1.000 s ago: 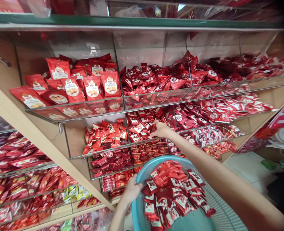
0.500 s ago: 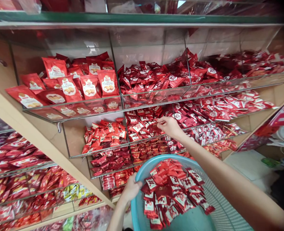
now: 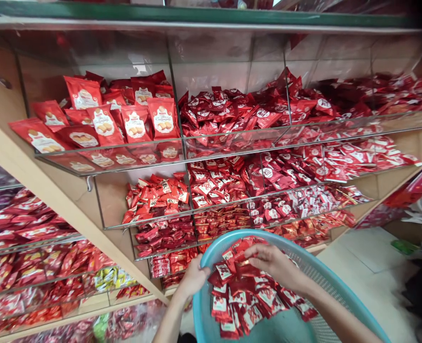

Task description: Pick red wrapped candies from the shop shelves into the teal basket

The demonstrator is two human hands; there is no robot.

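Head view | left hand (image 3: 194, 277) clasping basket (image 3: 246, 232) at left rim: brace | right hand (image 3: 278, 267), grasp indeterminable: spread fingers low over packets (image 3: 252, 317)

Loose red packets (image 3: 268, 296) in turquoise basket (image 3: 285, 327)

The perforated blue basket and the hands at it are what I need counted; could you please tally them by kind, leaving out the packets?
Perforated blue basket: 1
Hands (left hand, right hand): 2
Total: 3
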